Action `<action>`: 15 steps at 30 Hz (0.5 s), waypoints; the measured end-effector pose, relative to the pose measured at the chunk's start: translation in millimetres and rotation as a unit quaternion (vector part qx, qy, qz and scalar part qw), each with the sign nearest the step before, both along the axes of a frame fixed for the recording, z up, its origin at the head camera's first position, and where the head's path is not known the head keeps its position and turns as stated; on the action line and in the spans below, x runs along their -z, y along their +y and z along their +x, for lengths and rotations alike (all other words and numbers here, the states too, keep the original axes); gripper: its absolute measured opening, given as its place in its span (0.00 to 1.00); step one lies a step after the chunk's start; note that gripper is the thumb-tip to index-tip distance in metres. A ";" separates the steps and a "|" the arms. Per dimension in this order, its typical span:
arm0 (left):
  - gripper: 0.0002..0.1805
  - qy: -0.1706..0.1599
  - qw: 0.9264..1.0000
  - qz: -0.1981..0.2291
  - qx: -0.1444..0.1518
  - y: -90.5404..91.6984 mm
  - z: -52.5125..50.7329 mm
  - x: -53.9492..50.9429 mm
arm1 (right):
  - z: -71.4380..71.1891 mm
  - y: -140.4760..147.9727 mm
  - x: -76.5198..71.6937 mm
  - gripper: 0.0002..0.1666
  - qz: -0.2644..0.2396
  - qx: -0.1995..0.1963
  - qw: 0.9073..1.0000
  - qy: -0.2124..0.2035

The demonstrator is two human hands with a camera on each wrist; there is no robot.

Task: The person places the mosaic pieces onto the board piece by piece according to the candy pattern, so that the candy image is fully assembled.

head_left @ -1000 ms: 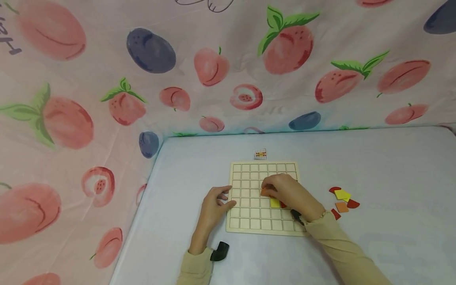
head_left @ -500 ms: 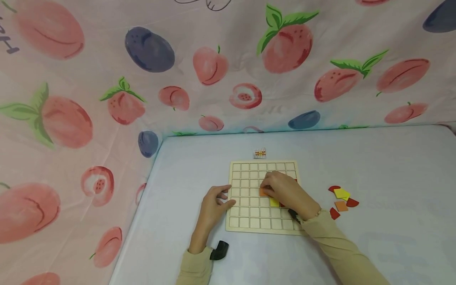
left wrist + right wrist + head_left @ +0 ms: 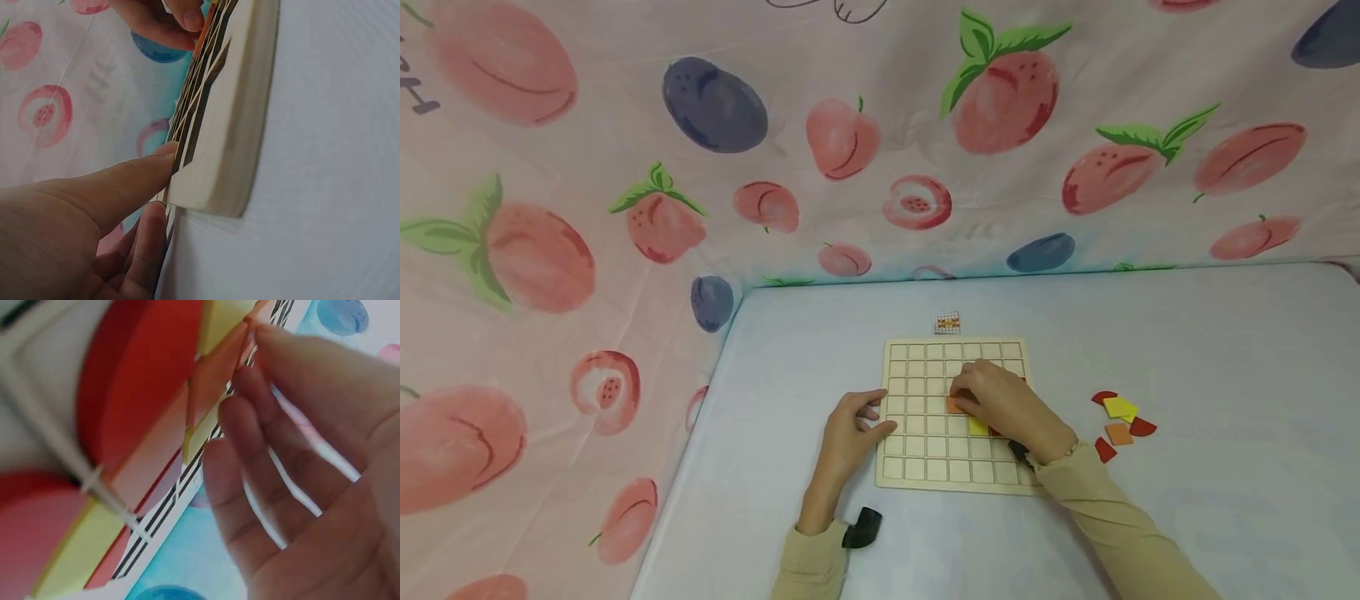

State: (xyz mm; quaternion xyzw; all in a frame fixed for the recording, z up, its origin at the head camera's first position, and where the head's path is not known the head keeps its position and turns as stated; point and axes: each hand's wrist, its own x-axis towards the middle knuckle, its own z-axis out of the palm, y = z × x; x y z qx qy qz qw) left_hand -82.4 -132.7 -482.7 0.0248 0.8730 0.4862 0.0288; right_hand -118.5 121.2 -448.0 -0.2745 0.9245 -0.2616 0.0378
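Note:
A square wooden grid board (image 3: 917, 433) lies on the white table. My left hand (image 3: 848, 433) rests at its left edge, thumb and index finger spread and touching the rim; in the left wrist view the thumb (image 3: 125, 187) lies on the board's edge. My right hand (image 3: 1000, 400) is over the board's middle, fingertips pinched at an orange square tile (image 3: 953, 405) that lies in a cell. A yellow tile (image 3: 978, 426) sits just below and right of it, with a red piece (image 3: 995, 432) beside it. The right hand covers other pieces, including red ones (image 3: 144, 375) seen in the right wrist view.
Right of the board lie loose pieces: yellow (image 3: 1120, 407), orange (image 3: 1118, 434) and several red ones (image 3: 1142, 427). A small pattern card (image 3: 947, 322) lies behind the board. Fruit-printed cloth (image 3: 850, 208) rises behind and left of the table.
The orange tile went from tilted under my right fingertips to flat in its cell, and the right hand shifted slightly left. The left hand stayed at the board's edge.

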 end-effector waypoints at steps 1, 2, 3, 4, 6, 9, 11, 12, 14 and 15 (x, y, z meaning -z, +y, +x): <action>0.27 -0.001 1.000 -0.001 -0.002 -0.4 0.3 0.1 | 0.6 0.6 -0.2 0.03 0.002 0.001 1.000 0.000; 0.27 0.000 1.000 -0.002 -0.001 -0.9 0.7 0.2 | 1.2 1.4 -0.3 0.02 0.003 0.002 1.000 0.002; 0.27 -0.001 1.000 -0.003 -0.003 -1.3 1.0 0.3 | 2.2 2.7 -1.0 0.02 0.006 0.003 1.000 0.005; 0.27 0.001 1.000 -0.003 -0.003 -1.6 1.1 0.3 | 3.2 4.2 -1.7 0.02 0.007 0.004 1.000 0.010; 0.27 0.002 1.000 -0.002 -0.002 -1.3 1.1 0.4 | 5.4 8.2 -2.8 0.03 0.016 0.007 0.999 0.026; 0.27 0.002 1.000 0.000 -0.002 -0.3 0.5 0.8 | 8.7 14.6 -5.6 0.05 0.025 0.013 0.999 0.042; 0.27 0.001 1.000 0.001 -0.002 -0.1 0.4 1.4 | 10.7 18.6 -7.3 0.06 0.028 0.018 0.998 0.047; 0.27 0.000 1.000 0.001 -0.002 0.1 0.2 1.7 | 11.7 20.6 -8.5 0.06 0.028 0.022 0.998 0.046; 0.27 0.001 1.000 0.002 -0.001 0.1 0.1 2.1 | 14.0 25.3 -10.9 0.07 0.027 0.027 0.998 0.045; 0.27 -0.001 1.000 0.003 -0.002 0.2 0.0 2.0 | 15.0 27.8 -12.1 0.07 0.028 0.031 0.998 0.045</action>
